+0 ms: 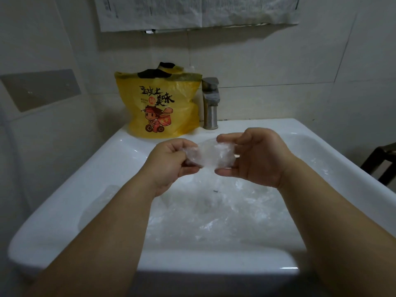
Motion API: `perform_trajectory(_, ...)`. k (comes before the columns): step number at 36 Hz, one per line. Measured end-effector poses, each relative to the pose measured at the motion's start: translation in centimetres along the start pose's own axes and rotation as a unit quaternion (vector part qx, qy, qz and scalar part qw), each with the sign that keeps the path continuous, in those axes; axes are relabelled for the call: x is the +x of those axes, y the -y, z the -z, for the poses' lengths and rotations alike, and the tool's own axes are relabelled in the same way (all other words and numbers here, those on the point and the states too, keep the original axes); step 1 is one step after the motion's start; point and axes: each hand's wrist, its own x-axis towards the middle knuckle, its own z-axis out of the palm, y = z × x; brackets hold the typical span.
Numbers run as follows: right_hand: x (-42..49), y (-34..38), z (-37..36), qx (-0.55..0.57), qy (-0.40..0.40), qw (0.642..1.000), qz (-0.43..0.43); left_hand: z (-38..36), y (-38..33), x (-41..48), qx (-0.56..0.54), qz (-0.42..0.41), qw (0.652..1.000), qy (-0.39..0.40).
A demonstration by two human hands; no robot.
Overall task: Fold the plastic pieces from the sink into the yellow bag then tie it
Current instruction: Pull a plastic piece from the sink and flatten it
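Both hands are up over the sink (pixel 64 189), working one clear plastic piece (pixel 211 154) between them. The left hand (pixel 169 163) pinches its left edge with curled fingers, and the right hand (pixel 255 157) clamps the other end between thumb and fingers, so the piece hangs bunched and partly folded, clear of the basin. More plastic pieces (pixel 214 215) lie crumpled across the bottom of the sink, so the job looks far from done. The yellow bag (pixel 158 108) stands at the back left of the sink rim, just beside the tap (pixel 211 103), its mouth open and something dark showing at the top. The film looks thin and springy, and I'd guess the fold will pop open the moment either grip loosens, leaving a puffy wad that eats up room in the bag. The bag itself looks soft and lightly propped, and a one-handed push into its mouth could tip it over into the basin. If it is overfilled, there may be too little slack left for tying.
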Motion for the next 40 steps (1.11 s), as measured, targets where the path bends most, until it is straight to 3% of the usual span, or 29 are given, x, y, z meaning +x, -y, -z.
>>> perform_trajectory(6,0.2,-0.4,-0.5,-0.098,-0.065,0.992,-0.037,0.1,0.3,0.2,0.069,-0.027,0.997,-0.005)
perform_trajectory(13,0.4,-0.7,-0.3,-0.194,-0.095,0.976,0.024,0.2,-0.6,-0.2,-0.056,0.034,0.998,0.014)
perform_trajectory(18,0.6,-0.9,-0.6,-0.226,-0.088,0.970,0.037,0.0,0.2,0.1,0.089,-0.004,0.996,-0.031)
perform_trajectory(28,0.9,-1.2,0.2,-0.306,-0.122,0.941,0.077,0.2,0.5,-0.1,0.162,-0.053,0.985,-0.004)
perform_trajectory(32,1.1,-1.5,0.2,-0.395,-0.133,0.902,0.112,0.2,0.9,0.0,0.205,-0.100,0.974,-0.015)
perform_trajectory(40,1.5,-2.0,0.8,-0.527,-0.149,0.817,0.180,0.1,1.7,0.6,0.337,-0.228,0.910,-0.081)
